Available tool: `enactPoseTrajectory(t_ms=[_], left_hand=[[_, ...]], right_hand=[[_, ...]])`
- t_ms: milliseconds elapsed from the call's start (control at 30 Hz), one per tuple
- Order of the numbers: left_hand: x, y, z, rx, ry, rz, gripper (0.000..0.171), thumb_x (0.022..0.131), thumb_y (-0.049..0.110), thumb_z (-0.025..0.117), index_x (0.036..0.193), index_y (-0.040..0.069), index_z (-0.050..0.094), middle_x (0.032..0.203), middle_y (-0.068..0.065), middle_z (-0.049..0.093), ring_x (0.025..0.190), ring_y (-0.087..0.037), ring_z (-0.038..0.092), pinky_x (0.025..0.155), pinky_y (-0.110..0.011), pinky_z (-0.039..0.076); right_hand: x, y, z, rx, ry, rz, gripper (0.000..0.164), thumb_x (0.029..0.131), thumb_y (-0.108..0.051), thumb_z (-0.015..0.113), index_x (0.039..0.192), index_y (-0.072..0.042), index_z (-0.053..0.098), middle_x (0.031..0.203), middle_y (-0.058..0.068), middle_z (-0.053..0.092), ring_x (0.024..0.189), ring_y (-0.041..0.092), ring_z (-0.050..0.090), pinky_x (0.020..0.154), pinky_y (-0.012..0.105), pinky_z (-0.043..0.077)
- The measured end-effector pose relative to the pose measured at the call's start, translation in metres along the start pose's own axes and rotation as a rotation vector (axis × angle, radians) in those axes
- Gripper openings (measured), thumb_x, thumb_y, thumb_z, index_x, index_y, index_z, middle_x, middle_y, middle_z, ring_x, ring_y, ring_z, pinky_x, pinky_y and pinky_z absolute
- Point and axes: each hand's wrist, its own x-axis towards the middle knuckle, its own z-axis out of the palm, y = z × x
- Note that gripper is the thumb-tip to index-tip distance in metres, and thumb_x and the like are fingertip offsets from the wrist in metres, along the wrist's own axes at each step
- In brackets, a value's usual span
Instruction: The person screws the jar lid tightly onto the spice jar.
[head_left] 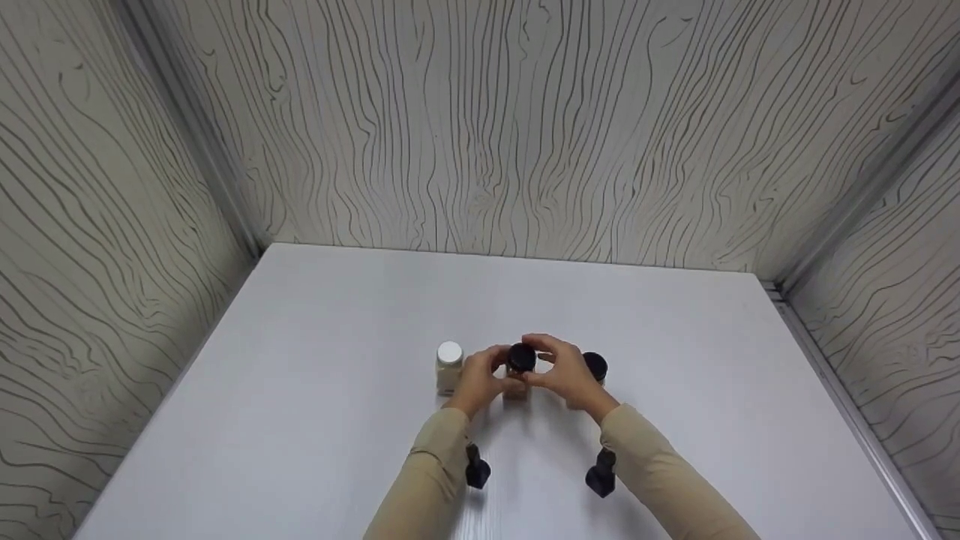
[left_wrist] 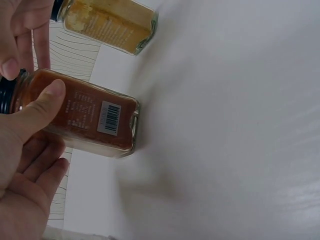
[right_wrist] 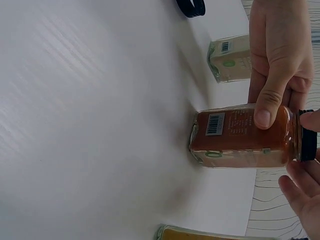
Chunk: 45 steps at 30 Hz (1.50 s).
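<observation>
A square glass jar of red-brown powder point(left_wrist: 85, 110) stands between my two hands, its barcode label showing. My left hand point(head_left: 477, 384) grips the jar's body, thumb pressed along the glass. My right hand point(head_left: 568, 375) pinches the black lid point(head_left: 521, 358) at the top between thumb and fingers. The lid sits on the jar's mouth. Whether the jar's base touches the table cannot be told for certain.
A jar with pale contents and a white top point(head_left: 450, 367) stands left of my left hand. Behind my right hand is a jar of yellow powder point(left_wrist: 110, 25) with a dark lid. The white table point(head_left: 360, 315) meets wood-patterned walls point(head_left: 480, 135) at the back and sides.
</observation>
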Motion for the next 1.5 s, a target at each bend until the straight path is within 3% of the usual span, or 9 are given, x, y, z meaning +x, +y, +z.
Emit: enactPoseTrajectory(t_ms=[367,867,1200,1500], left_hand=[[-0.0023,0.0022,-0.0015,-0.005,-0.006,-0.01,0.056,0.074,0.008,0.081,0.124,-0.003,0.059,0.125,-0.02,0.065,0.122,-0.031,0.061,0.11,-0.04,0.05],[-0.0014,0.0023,-0.0014,-0.007,0.005,-0.013,0.052,0.075,0.008,0.081,0.122,-0.001,0.061,0.123,-0.017,0.068,0.119,-0.03,0.063,0.11,-0.04,0.05],[-0.0011,0.0018,-0.0008,0.003,-0.005,0.009,0.051,0.075,0.005,0.079,0.122,-0.002,0.061,0.124,-0.018,0.067,0.119,-0.03,0.063,0.11,-0.039,0.05],[-0.0008,0.0016,-0.0013,-0.006,-0.013,-0.015,0.052,0.076,0.006,0.078,0.125,0.0,0.06,0.128,-0.017,0.065,0.124,-0.029,0.061,0.112,-0.039,0.048]], right_hand=[[0.0017,0.0015,0.0009,0.009,-0.004,-0.072,0.051,0.08,0.001,0.071,0.127,0.011,0.054,0.128,0.03,0.059,0.122,0.044,0.057,0.106,0.049,0.051],[0.0018,-0.0049,0.006,-0.044,0.155,0.039,0.051,0.073,-0.005,0.081,0.119,0.005,0.061,0.116,0.02,0.068,0.11,0.033,0.066,0.101,0.044,0.056],[0.001,0.0009,0.0041,-0.02,0.041,-0.015,0.055,0.078,-0.004,0.077,0.127,0.007,0.055,0.129,0.026,0.06,0.122,0.042,0.057,0.105,0.055,0.05],[0.0003,0.0034,0.0012,0.014,-0.029,-0.04,0.058,0.079,-0.003,0.073,0.131,0.009,0.051,0.134,0.028,0.056,0.126,0.042,0.054,0.109,0.05,0.048]])
